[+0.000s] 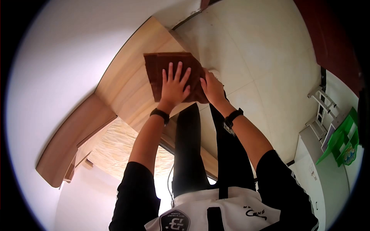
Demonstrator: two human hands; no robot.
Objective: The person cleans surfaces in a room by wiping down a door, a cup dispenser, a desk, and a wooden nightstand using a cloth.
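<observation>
A dark brown cloth (156, 67) lies folded on a light wood-grain surface (142, 42), partly over its right edge. My left hand (175, 88) rests flat on the cloth with its fingers spread. At the cloth's right side, my right hand (212, 89) is closed on the cloth's bunched edge, thumb on the near side; its other fingers are partly hidden. A small pale object (214, 72) shows just behind the right hand, too little of it visible to name.
Left of the wooden surface, a wooden shelf piece (77, 138) runs along the white wall (50, 77). Pale floor tiles (266, 69) stretch to the right. A green bag (343, 142) and a white metal rack (323, 107) are by a white cabinet (310, 173) at the far right.
</observation>
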